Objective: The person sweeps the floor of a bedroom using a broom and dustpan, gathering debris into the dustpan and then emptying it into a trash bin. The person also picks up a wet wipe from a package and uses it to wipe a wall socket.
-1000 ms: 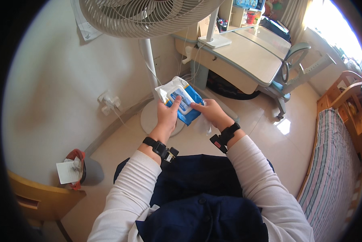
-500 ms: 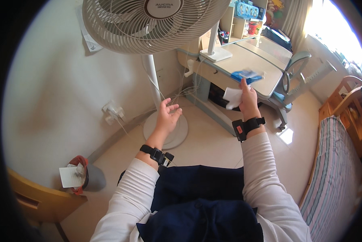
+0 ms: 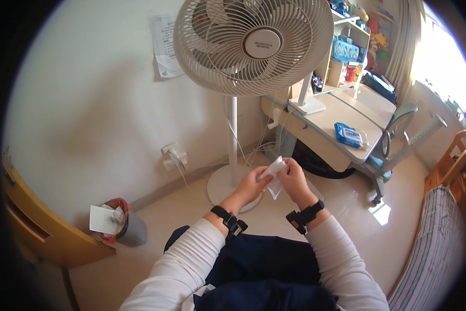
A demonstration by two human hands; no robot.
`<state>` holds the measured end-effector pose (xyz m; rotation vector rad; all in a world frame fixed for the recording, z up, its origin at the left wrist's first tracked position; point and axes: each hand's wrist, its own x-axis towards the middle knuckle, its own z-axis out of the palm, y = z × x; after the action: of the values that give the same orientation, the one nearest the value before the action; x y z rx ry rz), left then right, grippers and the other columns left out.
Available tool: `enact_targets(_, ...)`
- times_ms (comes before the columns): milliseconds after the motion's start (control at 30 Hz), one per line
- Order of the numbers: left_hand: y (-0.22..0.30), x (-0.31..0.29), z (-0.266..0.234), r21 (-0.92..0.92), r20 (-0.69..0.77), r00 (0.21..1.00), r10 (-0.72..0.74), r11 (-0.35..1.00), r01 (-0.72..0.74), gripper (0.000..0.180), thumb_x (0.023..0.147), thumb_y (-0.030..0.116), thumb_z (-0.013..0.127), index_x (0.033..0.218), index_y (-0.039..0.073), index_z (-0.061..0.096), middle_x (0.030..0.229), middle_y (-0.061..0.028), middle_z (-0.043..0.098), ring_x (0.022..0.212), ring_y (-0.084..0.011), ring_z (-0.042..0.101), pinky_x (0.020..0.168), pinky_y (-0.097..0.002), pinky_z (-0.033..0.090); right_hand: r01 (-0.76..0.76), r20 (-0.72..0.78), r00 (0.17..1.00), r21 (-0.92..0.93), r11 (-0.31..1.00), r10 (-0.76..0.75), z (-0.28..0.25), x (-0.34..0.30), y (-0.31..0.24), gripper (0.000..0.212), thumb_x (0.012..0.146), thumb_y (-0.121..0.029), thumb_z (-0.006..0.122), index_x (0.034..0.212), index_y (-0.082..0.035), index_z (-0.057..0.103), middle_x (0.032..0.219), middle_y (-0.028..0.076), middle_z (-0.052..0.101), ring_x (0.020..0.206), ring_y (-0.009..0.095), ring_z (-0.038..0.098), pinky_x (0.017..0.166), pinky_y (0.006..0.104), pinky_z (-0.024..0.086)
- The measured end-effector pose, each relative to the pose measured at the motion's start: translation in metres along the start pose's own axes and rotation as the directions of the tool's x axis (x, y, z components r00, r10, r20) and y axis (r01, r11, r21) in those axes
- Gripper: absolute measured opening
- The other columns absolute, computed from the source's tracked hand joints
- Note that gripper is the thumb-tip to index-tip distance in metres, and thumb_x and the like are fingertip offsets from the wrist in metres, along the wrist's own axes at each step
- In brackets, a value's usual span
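A folded white wipe (image 3: 276,170) is held up in front of me between both hands. My left hand (image 3: 252,185) pinches its left side with thumb and fingers. On the other side my right hand (image 3: 295,180) grips it the same way, close to the left. Beyond them stands a white floor fan (image 3: 253,57), its round base on the tiles partly hidden by my hands. A blue packet of wipes (image 3: 350,136) lies on the desk's near right corner, out of both hands.
The desk (image 3: 321,124) carries a white lamp (image 3: 306,103) and shelves, with a chair (image 3: 399,124) at its right. Cables trail from a wall socket (image 3: 174,156). At the left are a grey bin (image 3: 133,228) and a yellow door (image 3: 46,228); a striped bed (image 3: 425,249) is at right.
The blue packet has left my right hand and now lies on the desk. My right hand has come in with the wipe, and my left hand has closed on it. The view has shifted.
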<state>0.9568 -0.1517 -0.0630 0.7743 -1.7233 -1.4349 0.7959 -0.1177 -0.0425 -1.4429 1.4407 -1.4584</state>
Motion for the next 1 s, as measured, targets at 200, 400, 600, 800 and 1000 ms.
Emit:
enact_targets(200,0.007,-0.005,-0.008,0.169,-0.115,0.986,0.121,0.981,-0.101,0.021,0.086,0.022,0.066,0.097,0.004,0.064,0.079,-0.0001,0.062,0.069,-0.0074,0.053,0.063,-0.0239,0.044,-0.059,0.054,0.997,0.156,0.986,0.052,-0.003,-0.012,-0.009,0.029,0.082,-0.006,0.063,0.108,0.002,0.055,0.088,0.010,0.063,0.078,0.012,0.060,0.065,0.0234,0.048)
enact_targets(400,0.013,-0.006,-0.011,0.254,-0.163,0.977,0.136,0.963,-0.092,0.025,0.085,0.024,0.068,0.092,0.001,0.064,0.077,-0.0033,0.064,0.070,-0.0087,0.055,0.065,-0.0265,0.045,-0.171,-0.127,0.978,-0.024,0.985,0.167,-0.003,-0.013,-0.011,0.026,0.083,-0.010,0.066,0.103,0.002,0.055,0.086,0.008,0.062,0.070,0.012,0.060,0.056,0.0250,0.050)
enact_targets(600,0.011,-0.002,-0.018,0.191,-0.246,0.968,0.047,0.982,0.001,0.026,0.085,0.026,0.067,0.096,0.001,0.064,0.079,-0.0036,0.065,0.072,-0.0079,0.055,0.066,-0.0259,0.045,-0.208,0.015,0.978,0.032,0.978,0.208,-0.005,-0.006,-0.014,0.025,0.081,-0.016,0.072,0.093,0.001,0.059,0.079,0.005,0.062,0.070,0.010,0.059,0.055,0.0229,0.048)
enact_targets(800,0.004,-0.001,-0.017,0.145,-0.195,0.975,0.103,0.987,-0.075,0.029,0.087,0.029,0.066,0.096,0.002,0.064,0.079,-0.0023,0.065,0.071,-0.0087,0.054,0.066,-0.0256,0.045,-0.062,0.098,0.993,-0.015,0.998,0.063,0.003,-0.003,-0.003,0.021,0.083,-0.017,0.070,0.089,0.001,0.061,0.071,0.001,0.060,0.066,0.008,0.054,0.059,0.0219,0.045)
enact_targets(1000,0.005,-0.001,-0.017,0.241,-0.239,0.966,0.099,0.970,-0.040,0.030,0.085,0.029,0.067,0.097,0.001,0.065,0.080,-0.0060,0.067,0.072,-0.0116,0.060,0.065,-0.0286,0.047,-0.022,0.122,0.992,-0.086,0.996,0.033,0.003,0.001,0.003,0.014,0.087,-0.014,0.063,0.083,0.000,0.061,0.071,0.000,0.058,0.063,0.008,0.053,0.056,0.0229,0.044)
